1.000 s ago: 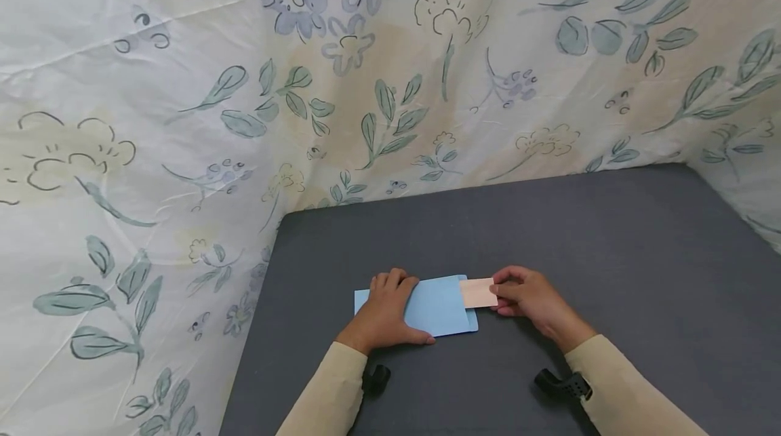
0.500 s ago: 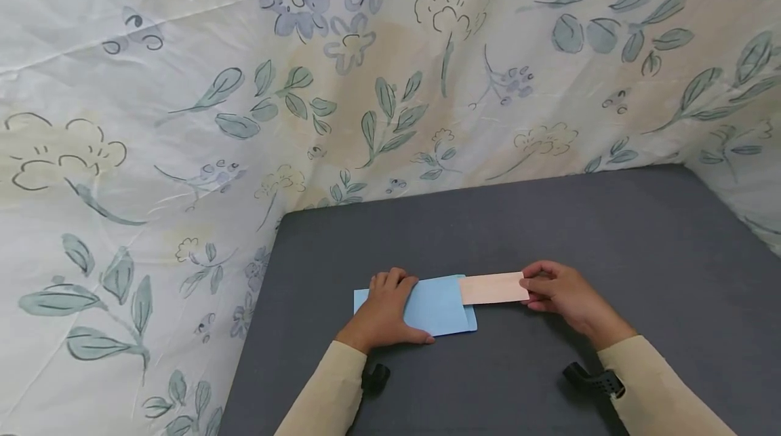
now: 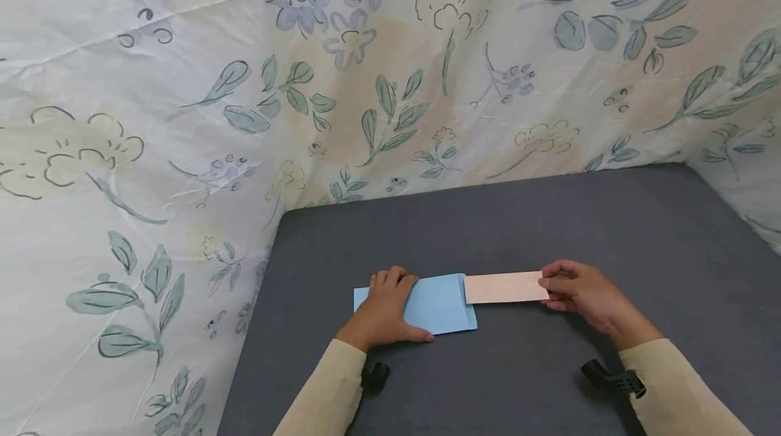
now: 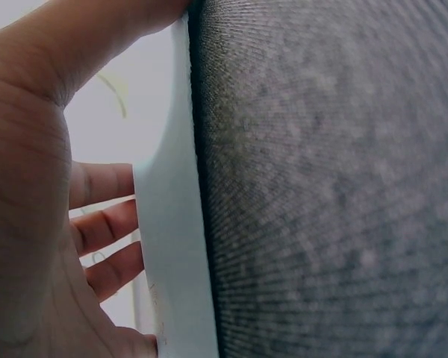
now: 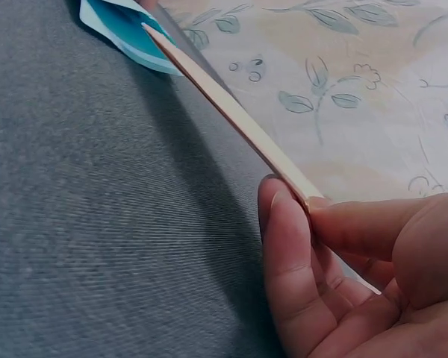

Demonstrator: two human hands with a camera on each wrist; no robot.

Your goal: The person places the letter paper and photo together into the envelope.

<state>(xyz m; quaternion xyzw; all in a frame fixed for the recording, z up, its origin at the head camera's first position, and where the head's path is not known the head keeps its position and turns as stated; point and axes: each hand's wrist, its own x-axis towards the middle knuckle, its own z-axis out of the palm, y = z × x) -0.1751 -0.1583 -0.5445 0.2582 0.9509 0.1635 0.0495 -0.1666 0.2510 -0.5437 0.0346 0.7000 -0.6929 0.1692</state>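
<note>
A light blue paper envelope [image 3: 436, 304] lies on the dark grey table, its mouth facing right. My left hand [image 3: 384, 307] spans it and holds it, thumb at the near edge and fingers at the far edge. In the left wrist view the envelope [image 4: 175, 224] stands between thumb and fingers. My right hand [image 3: 586, 297] pinches the right end of a pale pink folded paper or card [image 3: 503, 288] between thumb and fingers. The left end of this card [image 5: 231, 108] is at the envelope's mouth; in the right wrist view the mouth gapes behind its tip.
The dark grey table [image 3: 549, 226] spreads round both hands. A floral cloth [image 3: 366, 83] hangs behind the table and along its left side. Black wrist straps with camera mounts [image 3: 613, 380] sit on both forearms, over cream sleeves [image 3: 323, 388].
My right hand has moved to the right, drawing the pink card out from the envelope so that much more of it shows. The left hand and envelope have stayed almost still.
</note>
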